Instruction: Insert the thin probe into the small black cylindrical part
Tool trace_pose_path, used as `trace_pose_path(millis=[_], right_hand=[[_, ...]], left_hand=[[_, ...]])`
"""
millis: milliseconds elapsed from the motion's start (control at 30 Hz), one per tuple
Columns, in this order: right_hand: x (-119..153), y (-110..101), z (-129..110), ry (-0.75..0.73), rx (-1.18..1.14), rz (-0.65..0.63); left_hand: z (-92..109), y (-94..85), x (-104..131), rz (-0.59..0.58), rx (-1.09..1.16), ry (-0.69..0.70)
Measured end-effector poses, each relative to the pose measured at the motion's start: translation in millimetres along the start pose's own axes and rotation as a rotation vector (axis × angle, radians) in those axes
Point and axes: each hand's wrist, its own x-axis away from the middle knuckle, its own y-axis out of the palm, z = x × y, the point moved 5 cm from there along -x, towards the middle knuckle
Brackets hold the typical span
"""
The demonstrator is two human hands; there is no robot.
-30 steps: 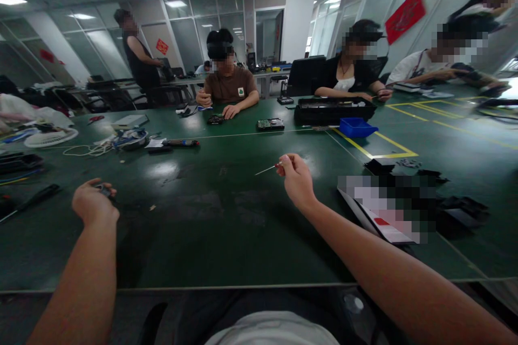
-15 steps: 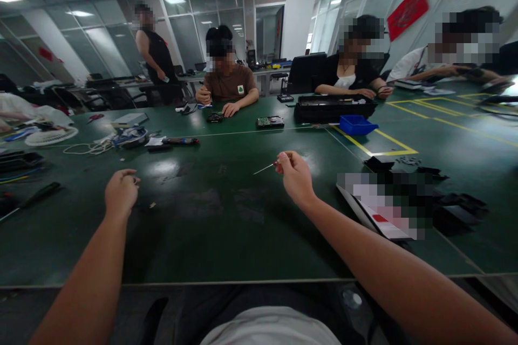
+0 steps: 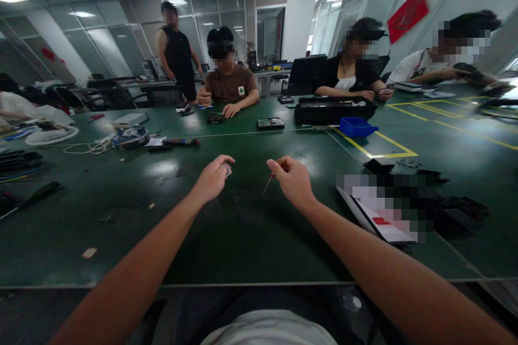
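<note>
The right hand (image 3: 293, 179) grasps a screwdriver (image 3: 268, 183) in its fingers, tip toward seven o'clock above the tabletop (image 3: 243, 250). At nine o'clock, the left hand (image 3: 213, 177) curls by a silvery thing (image 3: 227, 171); I cannot tell its grip. The screwdriver likely wants a light, steady hold.

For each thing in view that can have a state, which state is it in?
Left hand: partly curled, contents unclear
Right hand: closed, gripping
Small screwdriver: held in that grip, pointing down
Hard drive: lying flat
Blue bin: open-topped
Dark screwdriver: lying on the table
</note>
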Motion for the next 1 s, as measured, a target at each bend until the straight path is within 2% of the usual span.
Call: trace_pose_path(millis=[100, 167, 300, 533, 733, 1000], right_hand=[[-0.7, -0.4, 3.1, -0.009, -0.050, 0.022], [-0.9, -1.3, 4.2, -0.012, -0.098, 0.047], [0.2, -2.0, 3.0, -0.002, -0.188, 0.072], [1.1, 0.9, 2.1, -0.042, -0.240, 0.064], [0.7, 2.1, 4.4, -0.040, -0.162, 0.039], [-0.4, -3.0, 1.4, -0.074, -0.040, 0.089]], left_hand=[[14.9, 37.9, -4.7, -0.120, 0.035, 0.036], [16.6, 55.8, -6.3, -0.119, 0.004, 0.054], [6.1, 72.0, -7.5, -0.078, -0.062, 0.097], [-7.4, 58.6, -3.8, -0.077, -0.067, 0.236], [-7.0, 56.3, -0.2, -0.076, -0.034, 0.231], [-5.7, 53.0, -1.5, -0.032, -0.047, 0.226]])
